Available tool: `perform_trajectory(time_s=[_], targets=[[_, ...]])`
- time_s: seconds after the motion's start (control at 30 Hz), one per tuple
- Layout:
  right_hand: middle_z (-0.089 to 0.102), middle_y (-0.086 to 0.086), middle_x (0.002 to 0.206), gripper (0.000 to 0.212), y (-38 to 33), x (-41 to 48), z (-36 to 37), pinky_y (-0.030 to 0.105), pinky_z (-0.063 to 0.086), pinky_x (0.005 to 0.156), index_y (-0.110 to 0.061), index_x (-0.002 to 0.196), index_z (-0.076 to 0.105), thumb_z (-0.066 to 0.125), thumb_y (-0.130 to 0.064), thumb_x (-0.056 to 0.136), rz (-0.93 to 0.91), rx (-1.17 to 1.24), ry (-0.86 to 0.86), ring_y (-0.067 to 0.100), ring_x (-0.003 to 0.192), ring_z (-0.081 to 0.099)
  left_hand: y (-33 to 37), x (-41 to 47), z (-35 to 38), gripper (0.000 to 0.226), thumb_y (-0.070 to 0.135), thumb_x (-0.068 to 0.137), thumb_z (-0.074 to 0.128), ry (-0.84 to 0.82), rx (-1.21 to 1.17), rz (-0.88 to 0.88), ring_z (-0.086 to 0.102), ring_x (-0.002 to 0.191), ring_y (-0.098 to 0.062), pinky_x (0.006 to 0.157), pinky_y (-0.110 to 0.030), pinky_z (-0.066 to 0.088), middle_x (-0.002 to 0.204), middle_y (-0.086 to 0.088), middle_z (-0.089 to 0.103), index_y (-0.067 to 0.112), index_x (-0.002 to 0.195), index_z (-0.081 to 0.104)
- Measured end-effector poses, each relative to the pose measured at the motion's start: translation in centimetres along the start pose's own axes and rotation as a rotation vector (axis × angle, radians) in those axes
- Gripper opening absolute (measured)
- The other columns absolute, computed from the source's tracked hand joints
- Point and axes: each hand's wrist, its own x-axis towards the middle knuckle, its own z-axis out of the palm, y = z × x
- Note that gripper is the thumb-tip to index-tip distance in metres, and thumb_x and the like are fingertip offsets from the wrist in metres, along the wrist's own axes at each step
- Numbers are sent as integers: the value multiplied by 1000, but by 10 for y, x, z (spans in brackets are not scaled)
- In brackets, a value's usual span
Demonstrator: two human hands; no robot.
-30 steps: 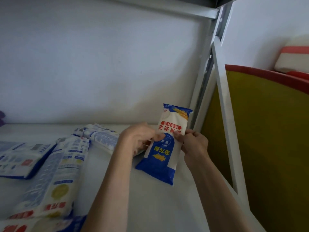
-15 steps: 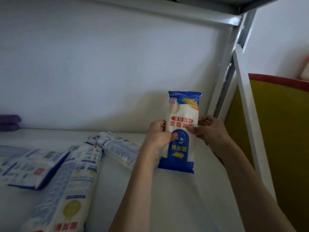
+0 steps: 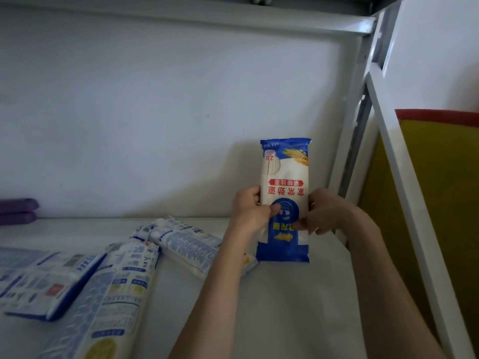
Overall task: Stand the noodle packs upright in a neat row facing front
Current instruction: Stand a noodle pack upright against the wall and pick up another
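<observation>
While the left hand (image 3: 252, 212) and right hand (image 3: 325, 216) pinch its mid-section from either side, the noodle pack (image 3: 284, 200) stands upright, print inverted, beside the shelf post (image 3: 347, 141), looking light, stiff lengthwise, with slick film best gripped at the edges.

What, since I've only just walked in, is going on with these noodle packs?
A person holds one noodle pack upright near the right end of the shelf, with the left hand and right hand gripping its sides. Its front faces out, but the print reads upside down. Its bottom edge appears to rest on the shelf. At least three other packs lie flat to the left, not yet stood up.
</observation>
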Motion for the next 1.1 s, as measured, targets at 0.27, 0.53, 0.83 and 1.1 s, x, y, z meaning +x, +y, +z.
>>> perform_trajectory(time_s=[0.27,0.53,0.83,1.1], targets=[[66,9,122,49,3,38,38,34,52,78,-9,124,60,78,-12,78,-165,206,430,26,109,64,-5,47,1,37,-1,80,74,89,17,131,68,101,-20,74,-28,57,111,-7,71,10,114,63],[61,12,126,40,7,51,65,40,55,82,-7,119,55,70,-4,82,-117,267,531,30,114,60,-36,54,-9,38,4,79,77,52,114,106,69,96,-18,77,-31,59,113,-8,72,8,116,67],[63,14,126,38,17,62,75,37,54,81,-4,119,59,72,-7,83,-44,276,439,30,113,61,-67,57,-8,32,23,81,77,123,431,9,69,91,-21,64,-27,51,107,-12,73,2,104,72],[59,14,129,35,16,63,82,41,54,86,-4,124,56,64,-7,90,-73,372,536,29,115,59,-67,53,-1,27,30,79,79,213,431,23,69,82,-21,67,-31,57,98,-11,75,4,84,71]])
